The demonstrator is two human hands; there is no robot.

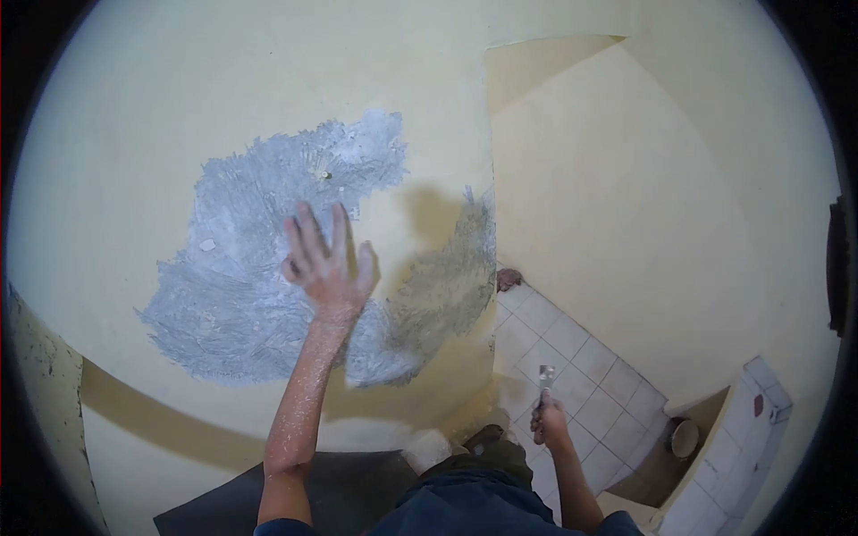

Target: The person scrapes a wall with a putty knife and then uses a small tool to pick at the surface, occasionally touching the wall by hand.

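Note:
My left hand [331, 268] is raised against the wall with its fingers spread, over a rough grey-white scraped patch [241, 241] in the cream paint. Nothing is in it, and pale dust covers the forearm. Low on the right, my right hand [549, 420] is closed round the handle of a scraper [546, 375], its metal blade pointing up and away from the wall. A small fixture [326, 175] sits in the upper part of the patch. A shadow falls on the paint right of the left hand.
The wall ends at a vertical edge [492, 179]; beyond it lies a tiled floor [572, 357]. A reddish-brown lump [508, 280] lies by that edge. At lower right are a round container [685, 439] and a tiled ledge [715, 482]. A dark sheet [223, 505] lies below the wall.

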